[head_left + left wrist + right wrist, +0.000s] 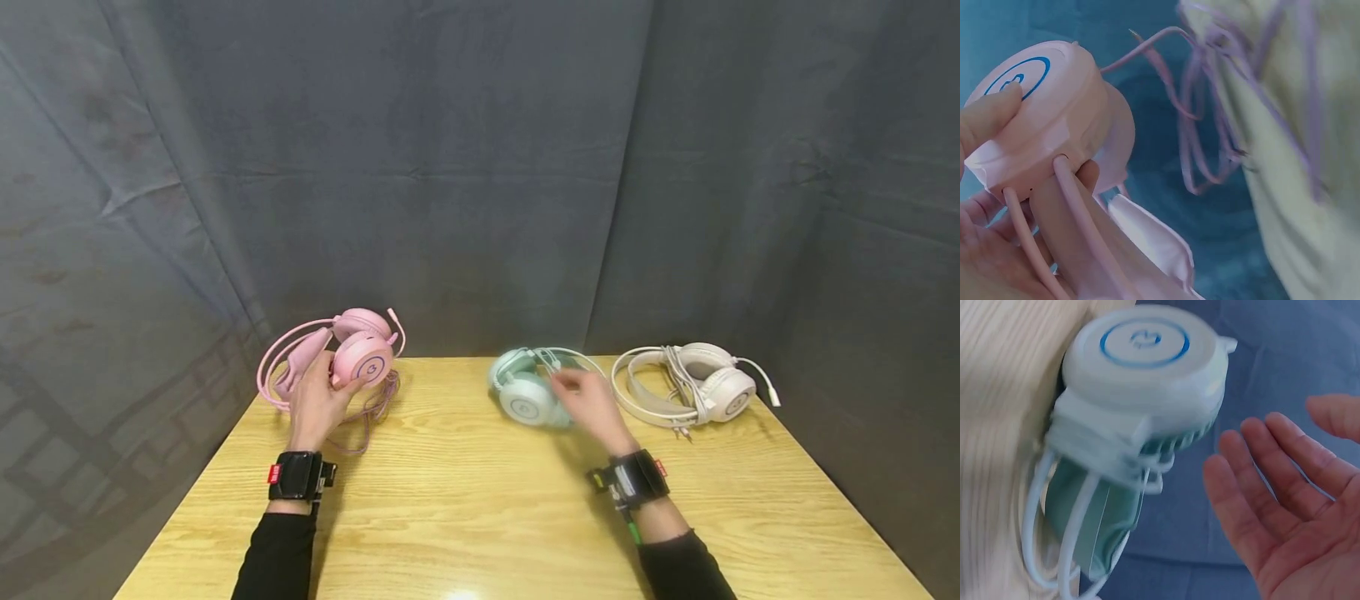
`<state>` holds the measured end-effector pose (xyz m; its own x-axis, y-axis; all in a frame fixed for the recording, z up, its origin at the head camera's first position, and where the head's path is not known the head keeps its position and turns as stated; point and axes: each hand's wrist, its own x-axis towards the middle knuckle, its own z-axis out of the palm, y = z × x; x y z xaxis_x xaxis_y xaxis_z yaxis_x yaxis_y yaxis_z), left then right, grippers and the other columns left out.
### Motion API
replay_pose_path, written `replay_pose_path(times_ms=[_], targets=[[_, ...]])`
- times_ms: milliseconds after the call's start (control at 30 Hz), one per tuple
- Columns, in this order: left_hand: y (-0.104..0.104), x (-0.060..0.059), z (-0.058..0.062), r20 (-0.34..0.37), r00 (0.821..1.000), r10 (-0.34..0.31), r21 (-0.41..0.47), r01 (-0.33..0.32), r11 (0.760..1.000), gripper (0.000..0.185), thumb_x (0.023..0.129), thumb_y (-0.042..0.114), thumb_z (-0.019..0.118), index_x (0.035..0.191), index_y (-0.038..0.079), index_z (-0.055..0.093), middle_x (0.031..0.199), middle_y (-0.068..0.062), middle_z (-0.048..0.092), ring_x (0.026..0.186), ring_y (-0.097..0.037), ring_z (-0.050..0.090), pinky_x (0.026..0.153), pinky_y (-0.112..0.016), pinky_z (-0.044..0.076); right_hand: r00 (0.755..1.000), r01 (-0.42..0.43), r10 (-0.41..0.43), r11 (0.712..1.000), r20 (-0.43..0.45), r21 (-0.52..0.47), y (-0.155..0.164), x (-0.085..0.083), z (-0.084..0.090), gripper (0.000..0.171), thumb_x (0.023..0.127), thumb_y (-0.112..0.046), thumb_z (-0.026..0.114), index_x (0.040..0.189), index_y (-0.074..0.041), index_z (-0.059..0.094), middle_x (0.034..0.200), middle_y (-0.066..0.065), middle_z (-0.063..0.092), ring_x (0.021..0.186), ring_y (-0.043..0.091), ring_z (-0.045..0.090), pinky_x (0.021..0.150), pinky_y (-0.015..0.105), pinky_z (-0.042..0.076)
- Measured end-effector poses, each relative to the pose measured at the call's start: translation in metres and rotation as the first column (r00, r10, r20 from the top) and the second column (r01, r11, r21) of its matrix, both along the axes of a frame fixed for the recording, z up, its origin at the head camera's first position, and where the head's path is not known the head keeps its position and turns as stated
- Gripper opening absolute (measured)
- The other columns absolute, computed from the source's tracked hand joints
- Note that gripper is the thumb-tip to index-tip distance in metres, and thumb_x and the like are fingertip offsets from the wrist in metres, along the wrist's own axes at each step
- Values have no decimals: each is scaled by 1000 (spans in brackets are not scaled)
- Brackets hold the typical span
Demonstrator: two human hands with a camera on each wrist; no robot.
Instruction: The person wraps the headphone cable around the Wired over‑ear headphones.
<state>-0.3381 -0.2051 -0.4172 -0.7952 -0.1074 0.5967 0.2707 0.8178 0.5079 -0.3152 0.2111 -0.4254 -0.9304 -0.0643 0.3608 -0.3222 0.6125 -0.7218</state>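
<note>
Left hand (315,400) gripping pink headset (360,354), blue emblem, no legible writing.

The left hand (318,400) sits left of centre in the head view, forearm in a black sleeve rising from the bottom edge with a black wrist strap, its fingers and thumb curled in a grip. The right hand (592,402) lies right of centre, blurred, on a forearm angling up from the lower right. In the right wrist view its palm shows at lower right, fingers (1254,462) straight and slightly spread.
</note>
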Motion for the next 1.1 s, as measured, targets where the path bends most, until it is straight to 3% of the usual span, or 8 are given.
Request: replay_pose_path(times_ms=[267, 400, 500, 633, 733, 867, 1000, 1100], targets=[[44, 11, 17, -18, 997, -79, -45, 78, 996, 42, 76, 33, 83, 102, 12, 56, 79, -7, 63, 68, -23, 56, 57, -33, 36, 996, -89, 89, 996, 28, -4, -28, 7, 9, 33, 95, -29, 62, 117, -5, 68, 118, 15, 69, 105, 29, 67, 91, 46, 55], [64, 16, 18, -91, 991, -99, -61, 93, 994, 44, 74, 33, 83, 102, 11, 57, 77, -6, 62, 67, -20, 55, 57, -33, 37, 991, -122, 125, 991, 47, -58, -46, 7, 14, 35, 95, -27, 63, 122, -5, 65, 120, 13, 69, 106, 27, 67, 91, 42, 55], [80, 20, 17, -169, 978, -123, -68, 113, 991, 44, 72, 31, 84, 99, 10, 57, 74, -5, 60, 64, -19, 53, 56, -33, 37, 983, -139, 158, 974, 95, -180, -63, 5, 17, 43, 94, -26, 64, 130, -3, 59, 122, 15, 67, 107, 28, 67, 91, 38, 56], [104, 28, 14, -256, 949, -186, -103, 164, 981, 43, 70, 29, 85, 98, 10, 59, 74, -3, 60, 60, -15, 53, 53, -29, 39, 943, -158, 262, 895, 204, -418, -86, 3, 18, 64, 94, -32, 64, 146, -4, 40, 135, 22, 56, 110, 33, 65, 94, 41, 55], [120, 35, 11, -280, 934, -224, -141, 191, 971, 42, 71, 28, 85, 98, 11, 59, 77, -1, 60, 60, -12, 53, 49, -26, 40, 914, -149, 319, 838, 250, -525, -98, 3, 17, 82, 93, -40, 63, 155, -8, 19, 148, 27, 39, 112, 39, 63, 97, 49, 52], [136, 44, 5, -278, 932, -234, -166, 194, 967, 42, 71, 27, 84, 98, 12, 57, 77, 1, 57, 59, -10, 50, 46, -23, 38, 913, -98, 325, 761, 247, -641, -105, 3, 18, 98, 91, -40, 67, 157, -13, -1, 156, 29, 22, 115, 41, 60, 95, 52, 52], [147, 50, -3, -273, 927, -255, -224, 197, 955, 42, 71, 26, 85, 99, 12, 57, 79, 2, 57, 60, -9, 49, 48, -20, 38, 923, -76, 328, 670, 202, -738, -107, 5, 19, 98, 89, -34, 69, 156, -15, -1, 151, 25, 32, 108, 30, 62, 84, 42, 58], [151, 53, -7, -265, 916, -299, -263, 230, 937, 42, 73, 26, 85, 103, 11, 59, 84, 1, 59, 63, -11, 52, 53, -22, 43, 923, -91, 343, 630, 171, -771, -106, 8, 20, 89, 88, -28, 71, 153, -18, 12, 135, 19, 49, 92, 21, 64, 74, 33, 57]])
